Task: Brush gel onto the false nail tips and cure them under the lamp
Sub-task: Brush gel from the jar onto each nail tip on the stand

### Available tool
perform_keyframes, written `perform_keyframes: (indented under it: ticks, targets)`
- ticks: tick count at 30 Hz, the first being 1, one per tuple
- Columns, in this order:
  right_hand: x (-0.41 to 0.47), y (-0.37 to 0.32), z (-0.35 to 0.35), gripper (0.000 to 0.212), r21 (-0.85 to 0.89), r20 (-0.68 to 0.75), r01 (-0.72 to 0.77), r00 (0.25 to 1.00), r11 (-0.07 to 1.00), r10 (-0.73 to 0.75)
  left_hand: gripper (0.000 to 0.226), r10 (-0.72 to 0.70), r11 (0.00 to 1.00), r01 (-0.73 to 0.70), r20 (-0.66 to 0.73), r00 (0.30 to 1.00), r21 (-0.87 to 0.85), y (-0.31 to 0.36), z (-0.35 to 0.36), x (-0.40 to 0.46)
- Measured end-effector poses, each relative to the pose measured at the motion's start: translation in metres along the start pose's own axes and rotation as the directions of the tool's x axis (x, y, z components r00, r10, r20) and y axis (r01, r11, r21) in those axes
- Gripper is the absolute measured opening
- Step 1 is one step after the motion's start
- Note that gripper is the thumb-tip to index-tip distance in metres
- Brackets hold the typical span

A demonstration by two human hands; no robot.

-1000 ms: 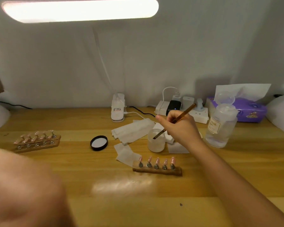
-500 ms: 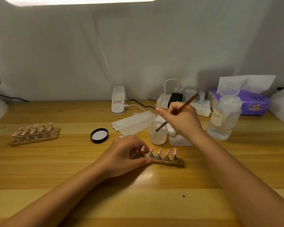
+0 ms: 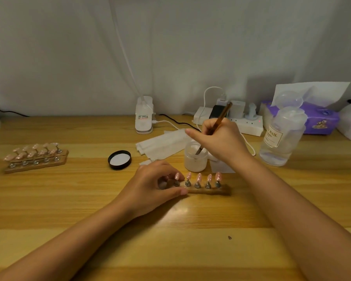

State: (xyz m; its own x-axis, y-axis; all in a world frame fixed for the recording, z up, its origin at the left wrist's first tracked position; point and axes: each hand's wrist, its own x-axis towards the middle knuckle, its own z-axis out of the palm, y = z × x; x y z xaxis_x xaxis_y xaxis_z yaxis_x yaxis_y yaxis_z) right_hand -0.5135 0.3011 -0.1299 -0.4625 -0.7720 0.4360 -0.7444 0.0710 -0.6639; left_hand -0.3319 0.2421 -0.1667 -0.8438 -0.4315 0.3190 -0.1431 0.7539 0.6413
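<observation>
A wooden holder (image 3: 209,191) with several pink nail tips (image 3: 199,177) on metal stands lies mid-table. My left hand (image 3: 154,185) grips the holder's left end, thumb at its front edge and fingers curled over the back. My right hand (image 3: 221,142) pinches a brown-handled brush (image 3: 221,116), whose tip dips into an open white gel jar (image 3: 196,159) just behind the holder. The small white folding lamp (image 3: 143,116) stands at the back by the wall.
The jar's black lid (image 3: 120,159) lies left of the jar. Two more wooden holders of nail tips (image 3: 36,157) sit far left. White wipes (image 3: 162,144), a power strip (image 3: 229,119), a clear liquid bottle (image 3: 282,138) and a purple tissue box (image 3: 320,117) crowd the back right.
My left hand came in from the lower left and took hold of the holder's left end. The brush tip sank deeper into the jar. The view tilted down, losing the overhead light.
</observation>
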Motion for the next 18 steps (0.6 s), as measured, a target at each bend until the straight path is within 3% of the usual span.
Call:
perform_keyframes:
  ticks: [11, 15, 18]
  targets:
    - [-0.003, -0.004, -0.001, 0.041, -0.047, 0.018, 0.028, 0.999, 0.998, -0.028, 0.029, -0.069, 0.987, 0.068, -0.002, 0.998, -0.148, 0.0, -0.002, -0.002]
    - [0.001, -0.005, -0.012, 0.04, 0.135, -0.084, -0.042, 0.995, 0.99, 0.053, 0.015, -0.086, 0.975, 0.084, 0.001, 0.996, -0.207, 0.0, -0.003, -0.003]
    - [0.006, -0.003, -0.024, 0.039, 0.295, -0.165, -0.15, 0.965, 0.944, 0.205, 0.014, -0.084, 0.971, 0.083, 0.004, 0.996, -0.223, 0.0, -0.003, -0.003]
